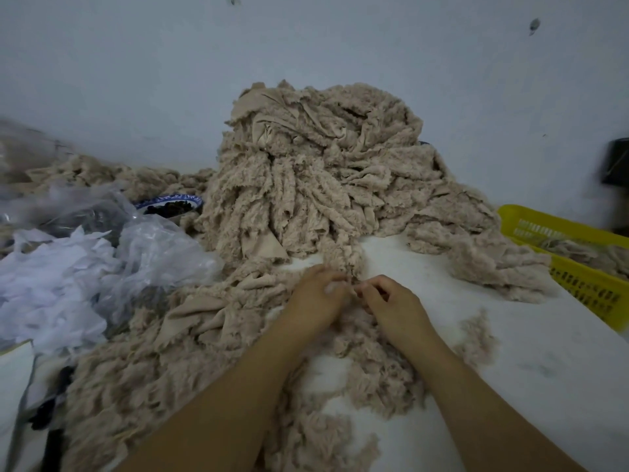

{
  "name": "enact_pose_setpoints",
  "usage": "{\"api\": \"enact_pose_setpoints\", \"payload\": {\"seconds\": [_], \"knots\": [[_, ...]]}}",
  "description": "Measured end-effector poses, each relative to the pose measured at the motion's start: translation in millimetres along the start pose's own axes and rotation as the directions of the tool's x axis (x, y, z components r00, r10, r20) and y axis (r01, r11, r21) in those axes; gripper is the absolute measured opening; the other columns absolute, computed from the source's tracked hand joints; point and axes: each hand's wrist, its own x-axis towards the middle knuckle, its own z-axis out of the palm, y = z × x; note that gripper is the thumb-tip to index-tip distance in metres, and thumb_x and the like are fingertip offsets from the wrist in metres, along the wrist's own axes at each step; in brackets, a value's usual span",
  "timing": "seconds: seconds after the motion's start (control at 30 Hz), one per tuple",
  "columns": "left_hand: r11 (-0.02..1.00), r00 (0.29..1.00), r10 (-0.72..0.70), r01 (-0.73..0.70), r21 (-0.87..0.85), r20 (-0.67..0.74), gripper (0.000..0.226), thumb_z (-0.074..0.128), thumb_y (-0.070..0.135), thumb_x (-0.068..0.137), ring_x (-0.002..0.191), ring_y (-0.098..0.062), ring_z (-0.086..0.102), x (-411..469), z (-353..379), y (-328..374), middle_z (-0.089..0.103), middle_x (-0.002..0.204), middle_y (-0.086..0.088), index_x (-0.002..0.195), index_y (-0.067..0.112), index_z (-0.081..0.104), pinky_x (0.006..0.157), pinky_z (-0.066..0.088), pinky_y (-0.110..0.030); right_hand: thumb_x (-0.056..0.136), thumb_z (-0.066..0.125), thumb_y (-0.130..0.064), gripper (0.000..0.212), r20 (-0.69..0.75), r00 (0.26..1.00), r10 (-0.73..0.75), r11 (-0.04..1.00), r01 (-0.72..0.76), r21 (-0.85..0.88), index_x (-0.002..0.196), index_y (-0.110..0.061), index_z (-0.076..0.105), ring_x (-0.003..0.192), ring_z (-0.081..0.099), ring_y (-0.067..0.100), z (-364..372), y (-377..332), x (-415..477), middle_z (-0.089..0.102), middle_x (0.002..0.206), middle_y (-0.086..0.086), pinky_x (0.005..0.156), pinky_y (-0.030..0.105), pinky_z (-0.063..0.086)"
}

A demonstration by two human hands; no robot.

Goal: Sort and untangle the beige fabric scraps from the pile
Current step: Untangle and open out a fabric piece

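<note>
A tall pile of beige fabric scraps (316,172) rises against the wall at the centre of the white table (544,352). More fuzzy beige scraps (163,362) spread flat at the lower left. My left hand (316,298) and my right hand (388,301) meet at the foot of the pile. Their fingertips pinch a thin beige strip (350,264) that trails down from the pile. Both forearms lie over loose scraps near the front edge.
A yellow plastic basket (578,264) with beige scraps stands at the right. White cloth pieces (51,284) and a clear plastic bag (153,247) lie at the left. A blue-patterned bowl (170,203) holds dark pieces. A dark object (616,161) sits by the wall.
</note>
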Motion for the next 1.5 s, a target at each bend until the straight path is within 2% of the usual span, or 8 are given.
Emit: {"api": "enact_pose_setpoints", "payload": {"seconds": [0.13,0.3,0.6,0.87,1.0,1.17,1.4,1.5], "knots": [[0.962,0.954,-0.013,0.094,0.258,-0.299,0.040,0.048,0.026,0.098,0.139,-0.028,0.032,-2,-32,-7,0.039,0.151,-0.006,0.137,0.020,0.054,0.113,0.029,-0.043,0.100,0.052,-0.036,0.019,0.010,1.000,0.011,1.000,-0.011,0.011,0.093,-0.027,0.067,0.084,0.062,0.009,-1,-2,-1,0.068,0.089,-0.007,0.069,0.020,0.047],[0.884,0.929,-0.277,0.347,0.313,-0.247,0.046,0.043,0.021,0.101,0.139,-0.037,0.031,-14,-40,-30,0.032,0.152,-0.016,0.146,0.016,0.041,0.115,0.029,-0.045,0.100,0.051,-0.035,0.019,0.037,0.999,0.012,1.000,-0.012,0.001,0.093,-0.027,0.067,0.083,0.061,0.009,0,-4,-3,0.067,0.090,-0.005,0.064,0.019,0.044],[0.919,0.913,0.249,-0.328,-0.220,-0.324,0.021,0.052,0.012,0.098,0.103,0.003,0.053,-26,-9,34,0.054,0.112,0.011,0.111,0.024,0.064,0.091,0.042,-0.013,0.093,0.047,-0.059,0.040,0.162,0.987,0.006,0.877,-0.083,0.474,0.103,-0.030,0.072,0.090,0.072,0.007,2,-15,-5,0.077,0.098,-0.008,0.072,0.018,0.056],[0.922,0.935,0.267,-0.319,-0.221,-0.235,0.041,0.049,0.010,0.099,0.103,0.017,0.045,-32,13,18,0.049,0.127,0.007,0.139,0.020,0.050,0.087,0.032,0.002,0.101,0.052,-0.038,0.032,0.099,0.980,0.171,0.853,-0.197,0.483,0.097,-0.019,0.077,0.090,0.074,0.019,4,-10,2,0.077,0.095,0.005,0.080,0.036,0.059],[0.955,0.945,0.293,-0.297,-0.003,-0.145,0.054,0.054,0.031,0.099,0.123,-0.009,0.050,-30,13,12,0.041,0.145,0.006,0.149,0.029,0.034,0.097,0.042,-0.021,0.099,0.053,-0.046,0.045,0.058,0.966,0.251,0.773,-0.237,0.588,0.087,-0.012,0.079,0.087,0.075,0.025,-1,-11,5,0.077,0.091,0.009,0.082,0.042,0.057],[0.984,0.925,0.008,-0.075,-0.161,-0.381,0.047,0.052,0.014,0.095,0.093,-0.021,0.063,-24,-13,-7,0.062,0.124,-0.002,0.139,0.031,0.047,0.081,0.055,-0.039,0.098,0.053,-0.048,0.025,-0.107,0.928,0.356,0.677,-0.177,0.714,0.082,-0.030,0.061,0.039,0.045,0.004,-14,-12,9,0.042,0.043,-0.010,0.051,0.025,0.042],[0.717,0.655,-0.542,0.034,-0.696,-0.526,0.024,0.042,0.028,0.103,0.088,-0.024,0.060,-12,-38,-29,0.065,0.090,-0.001,0.103,0.019,0.065,0.078,0.049,-0.033,0.103,0.047,-0.039,0.042,-0.092,0.900,0.426,0.437,-0.115,0.892,0.143,-0.027,0.044,0.040,0.032,0.006,-31,-7,12,0.037,0.061,-0.008,0.037,0.020,0.030],[0.618,0.724,-0.524,-0.040,-0.785,-0.449,0.029,0.044,0.032,0.104,0.053,-0.005,0.057,-13,-35,-21,0.063,0.065,0.009,0.093,0.018,0.067,0.050,0.045,-0.018,0.101,0.052,-0.039,0.024,-0.111,0.905,0.411,0.475,-0.108,0.874,0.112,-0.019,0.059,0.037,0.034,0.004,-32,-8,10,0.039,0.058,-0.004,0.035,0.019,0.029]]}}
